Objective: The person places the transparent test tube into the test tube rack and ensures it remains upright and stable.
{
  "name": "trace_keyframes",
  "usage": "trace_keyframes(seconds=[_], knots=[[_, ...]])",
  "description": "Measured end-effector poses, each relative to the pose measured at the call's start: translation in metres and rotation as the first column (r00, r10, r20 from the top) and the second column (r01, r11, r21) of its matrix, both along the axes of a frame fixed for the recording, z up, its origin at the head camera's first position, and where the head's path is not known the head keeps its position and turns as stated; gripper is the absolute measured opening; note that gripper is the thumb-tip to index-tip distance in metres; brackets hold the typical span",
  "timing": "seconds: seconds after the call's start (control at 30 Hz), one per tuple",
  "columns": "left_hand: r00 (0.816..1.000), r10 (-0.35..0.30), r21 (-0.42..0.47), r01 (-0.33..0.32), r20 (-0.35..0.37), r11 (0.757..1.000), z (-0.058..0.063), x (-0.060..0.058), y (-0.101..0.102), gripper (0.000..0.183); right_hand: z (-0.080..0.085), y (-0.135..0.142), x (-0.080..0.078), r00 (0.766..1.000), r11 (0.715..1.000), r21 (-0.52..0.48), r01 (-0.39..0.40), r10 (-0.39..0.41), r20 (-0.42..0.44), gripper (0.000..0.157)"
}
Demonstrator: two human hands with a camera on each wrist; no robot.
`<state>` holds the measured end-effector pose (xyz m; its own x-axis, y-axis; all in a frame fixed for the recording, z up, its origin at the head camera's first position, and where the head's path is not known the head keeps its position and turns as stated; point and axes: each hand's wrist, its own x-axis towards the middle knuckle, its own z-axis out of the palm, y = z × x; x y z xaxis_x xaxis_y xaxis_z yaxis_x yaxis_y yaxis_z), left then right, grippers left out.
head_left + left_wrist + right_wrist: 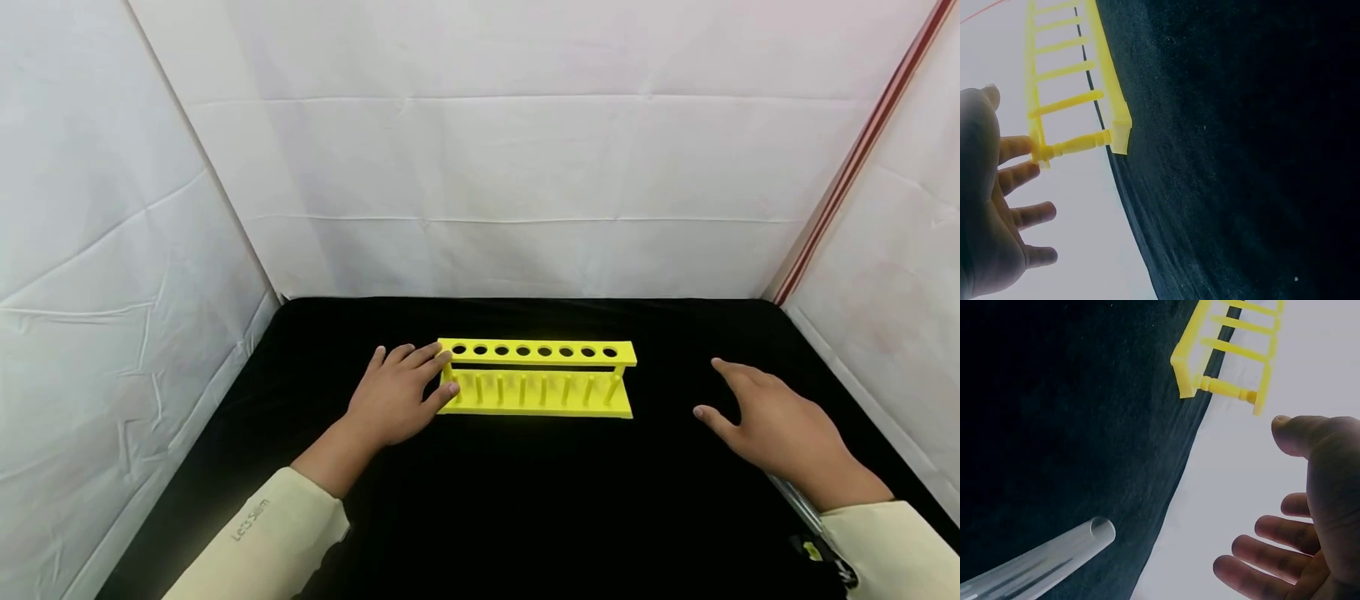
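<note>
A yellow test tube rack, with a row of round holes along its top bar and upright pegs below, stands on the black cloth. My left hand is at its left end, fingers spread and fingertips right at the top bar. In the left wrist view the fingers are extended beside the end post. To the right of the rack, my right hand hovers apart from it, thumb and fingers spread with nothing between them. A clear tube with an open round end lies below the right hand, partly hidden by that forearm in the head view.
Black cloth covers the table. White fabric walls rise behind it and on both sides, with a red-brown strip in the right corner. A small dark item with a yellow-green patch sits by the right sleeve.
</note>
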<state>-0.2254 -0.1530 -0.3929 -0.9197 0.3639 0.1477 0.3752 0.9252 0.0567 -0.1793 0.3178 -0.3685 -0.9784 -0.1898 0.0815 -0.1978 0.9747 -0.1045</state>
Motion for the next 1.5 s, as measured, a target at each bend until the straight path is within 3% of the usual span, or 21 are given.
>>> trace_keyframes(seconds=[0.33, 1.27, 1.4, 1.5], knots=[[1.0, 0.001, 0.012, -0.001, -0.003, 1.0, -0.005, 0.0, 0.0, 0.068, -0.004, 0.015, 0.003, 1.0, 1.0, -0.01, -0.009, 0.009, 0.013, 0.097], [1.0, 0.006, 0.017, -0.007, 0.027, 1.0, -0.004, -0.001, 0.0, 0.067, -0.021, 0.037, 0.017, 0.99, 0.996, 0.017, 0.085, -0.087, 0.109, 0.103], [0.999, 0.009, 0.017, -0.009, 0.035, 1.0, -0.005, -0.001, -0.002, 0.069, -0.024, 0.041, 0.019, 0.991, 0.996, 0.02, 0.089, -0.09, 0.1, 0.105], [0.999, 0.009, 0.016, -0.01, 0.034, 1.0, -0.005, -0.001, -0.002, 0.07, -0.026, 0.043, 0.021, 0.994, 0.996, 0.019, 0.083, -0.084, 0.073, 0.097]])
